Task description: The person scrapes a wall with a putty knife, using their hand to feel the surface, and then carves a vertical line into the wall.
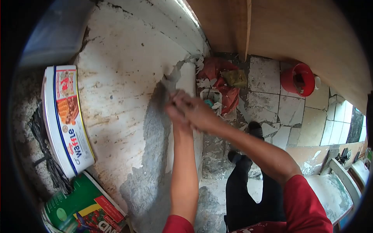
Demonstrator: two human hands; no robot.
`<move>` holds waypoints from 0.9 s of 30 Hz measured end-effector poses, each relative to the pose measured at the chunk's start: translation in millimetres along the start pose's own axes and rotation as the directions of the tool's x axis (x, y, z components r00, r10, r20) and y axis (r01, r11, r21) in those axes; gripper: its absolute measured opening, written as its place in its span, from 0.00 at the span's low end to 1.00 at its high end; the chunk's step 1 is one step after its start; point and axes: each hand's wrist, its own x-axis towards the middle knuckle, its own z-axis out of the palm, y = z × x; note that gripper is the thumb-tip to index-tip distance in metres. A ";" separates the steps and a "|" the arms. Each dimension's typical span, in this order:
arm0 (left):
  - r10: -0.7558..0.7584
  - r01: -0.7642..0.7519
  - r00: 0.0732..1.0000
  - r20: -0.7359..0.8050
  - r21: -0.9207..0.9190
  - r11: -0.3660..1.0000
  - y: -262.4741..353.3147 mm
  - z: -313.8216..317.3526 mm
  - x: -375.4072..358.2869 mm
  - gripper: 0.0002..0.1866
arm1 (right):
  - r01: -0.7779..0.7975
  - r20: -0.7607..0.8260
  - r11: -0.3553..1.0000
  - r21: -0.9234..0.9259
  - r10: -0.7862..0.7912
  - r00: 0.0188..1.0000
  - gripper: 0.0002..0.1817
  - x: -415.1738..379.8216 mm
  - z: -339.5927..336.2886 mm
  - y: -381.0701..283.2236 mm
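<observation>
My left hand and my right hand are close together, closed around something blurred by motion, in front of a white wall with peeling paint. A dark, thin shape beside the fingers looks like a blade, but it is too smeared to make out. Around and below the hands, a grey patch of bare surface shows where the white coating is gone. Its ragged edge runs up towards the corner of the wall.
At left stand a waffle tin and a green container, with black plastic beside them. Right of the wall lie a red bag and a white tub. A red bucket stands on the tiled floor.
</observation>
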 end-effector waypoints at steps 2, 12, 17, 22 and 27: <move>-0.035 0.010 0.996 -0.078 -0.299 0.954 7.4 25.9 -21.5 0.08 | -0.052 0.074 0.999 0.006 0.052 0.996 0.20 -8.1 7.1 -0.5; 0.000 -0.031 0.980 -0.198 -0.154 0.988 -8.1 16.7 24.2 0.04 | -0.059 0.028 0.997 0.057 0.057 0.998 0.20 22.0 -18.5 -2.7; 0.039 0.006 0.977 -0.209 0.209 0.978 8.3 -5.3 47.2 0.04 | -0.121 0.037 0.982 0.146 0.117 0.992 0.18 57.5 -19.5 9.9; 0.125 -0.026 0.915 -0.383 0.254 0.967 -19.6 -8.6 85.2 0.03 | -0.173 0.025 0.963 0.204 0.172 0.985 0.18 80.0 -52.6 9.7; -0.130 0.113 0.991 -0.031 -0.327 0.938 -3.6 -20.8 46.1 0.10 | -0.278 0.117 0.949 0.148 0.262 0.958 0.18 56.0 -35.7 7.3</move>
